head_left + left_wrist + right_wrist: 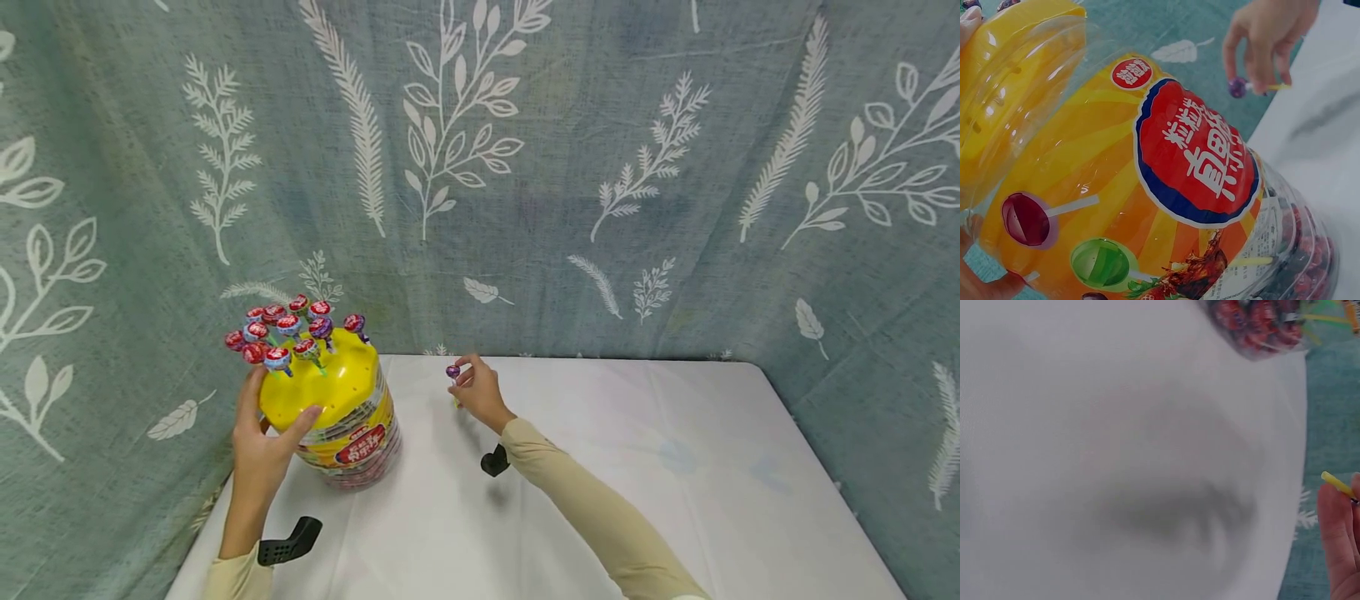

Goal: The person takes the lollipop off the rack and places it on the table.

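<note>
A large clear plastic candy jar (358,446) with a yellow-and-red label stands at the left of the table. Its yellow lid (347,368) has small holes, and several wrapped lollipops (288,325) stick up from it. My left hand (262,450) grips the jar at its lid, thumb on the near side, fingers at the left. To the right of the jar, my right hand (483,393) pinches a single purple-wrapped lollipop (1238,87) above the table. Its yellow stick (1336,482) shows beyond the fingertips in the right wrist view.
A white cloth covers the table (637,467). Behind it and at both sides hangs a grey-green curtain (525,275) with white leaf prints. More lollipops (1310,244) show through the jar's clear lower wall.
</note>
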The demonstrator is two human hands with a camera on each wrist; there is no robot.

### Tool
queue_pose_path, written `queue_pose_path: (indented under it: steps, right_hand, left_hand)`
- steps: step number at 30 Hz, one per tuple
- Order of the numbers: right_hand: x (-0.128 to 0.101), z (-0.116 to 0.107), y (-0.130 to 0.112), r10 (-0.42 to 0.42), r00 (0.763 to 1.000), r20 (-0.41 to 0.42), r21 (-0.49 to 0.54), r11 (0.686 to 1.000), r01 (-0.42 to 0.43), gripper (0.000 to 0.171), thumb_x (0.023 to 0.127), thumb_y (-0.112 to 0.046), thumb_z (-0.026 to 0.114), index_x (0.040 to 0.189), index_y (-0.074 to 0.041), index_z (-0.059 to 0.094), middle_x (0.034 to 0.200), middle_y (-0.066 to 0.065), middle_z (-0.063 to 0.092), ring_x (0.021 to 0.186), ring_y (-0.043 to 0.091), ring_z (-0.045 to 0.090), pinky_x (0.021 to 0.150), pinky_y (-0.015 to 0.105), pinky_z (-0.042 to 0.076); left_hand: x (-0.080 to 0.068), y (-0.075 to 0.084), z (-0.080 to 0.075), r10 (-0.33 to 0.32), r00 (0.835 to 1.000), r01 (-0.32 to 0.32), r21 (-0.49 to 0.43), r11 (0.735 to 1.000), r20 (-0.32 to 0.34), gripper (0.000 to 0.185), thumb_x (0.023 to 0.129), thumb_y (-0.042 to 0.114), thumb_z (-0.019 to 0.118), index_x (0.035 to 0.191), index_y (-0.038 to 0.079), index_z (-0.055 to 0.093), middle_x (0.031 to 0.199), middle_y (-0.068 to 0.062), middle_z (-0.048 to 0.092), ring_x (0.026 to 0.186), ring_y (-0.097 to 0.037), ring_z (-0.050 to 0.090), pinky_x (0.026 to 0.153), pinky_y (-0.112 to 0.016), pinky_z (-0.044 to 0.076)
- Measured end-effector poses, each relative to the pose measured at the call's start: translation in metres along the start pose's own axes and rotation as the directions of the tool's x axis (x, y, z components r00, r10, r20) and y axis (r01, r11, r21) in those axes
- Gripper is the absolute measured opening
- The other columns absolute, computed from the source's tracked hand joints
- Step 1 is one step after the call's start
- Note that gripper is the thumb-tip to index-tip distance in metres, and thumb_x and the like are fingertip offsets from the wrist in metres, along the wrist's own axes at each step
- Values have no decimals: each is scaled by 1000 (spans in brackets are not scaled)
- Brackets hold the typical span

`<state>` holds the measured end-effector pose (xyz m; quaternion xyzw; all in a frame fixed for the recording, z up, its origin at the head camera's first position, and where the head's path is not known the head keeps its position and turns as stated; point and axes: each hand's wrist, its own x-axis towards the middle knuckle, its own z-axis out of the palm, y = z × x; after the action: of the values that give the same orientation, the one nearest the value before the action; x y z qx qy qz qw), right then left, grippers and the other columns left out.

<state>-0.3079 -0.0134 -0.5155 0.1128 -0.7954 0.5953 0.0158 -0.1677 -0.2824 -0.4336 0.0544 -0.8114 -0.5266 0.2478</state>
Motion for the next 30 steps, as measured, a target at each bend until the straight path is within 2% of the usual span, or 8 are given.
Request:
queue_pose_path:
  steps: [6,13,18,27,30]
  right_hand:
    - [0,13,12,41,999,-7,-47,998,-42,40,75,9,73,110,3,55,81,19,61,54,13,57,45,26,51]
    - [-3,15,29,67,998,8,-134,989,-65,39,75,7,74,110,3,55,78,15,59,56,14,54,48,24,50]
    - [-5,12,41,115,993,27,-237,966,-106,39,74,4,76,107,3,55,70,7,57,53,13,53,48,23,48]
    - [-4,11,43,165,983,86,-214,966,-144,41,76,0,76,108,4,52,71,7,56,49,14,55,47,25,49]
    - [-2,10,40,174,980,100,-239,960,-146,43,76,-4,77,110,3,51,69,6,56,48,16,58,46,25,49]
  left_hand:
    - [0,2,-4,8,1000,-8,19,1000,-12,85,81,12,74,148,35,26,148,8,28,123,-13,35,105,-36,32]
    - [-3,4,-2,-18,1000,18,0,1000,-7,86,81,14,75,149,35,25,150,8,26,127,-17,33,107,-46,29]
    - [-4,4,1,-19,1000,19,-17,1000,6,86,81,14,74,149,34,25,150,6,25,128,-19,32,107,-50,28]
    - [-3,1,0,-6,1000,6,-27,1000,-4,86,81,14,74,149,35,26,150,6,25,129,-19,32,107,-53,26]
    - [-3,0,-1,-12,1000,12,-28,1000,-5,86,81,14,75,149,35,25,151,7,24,130,-20,31,107,-52,25]
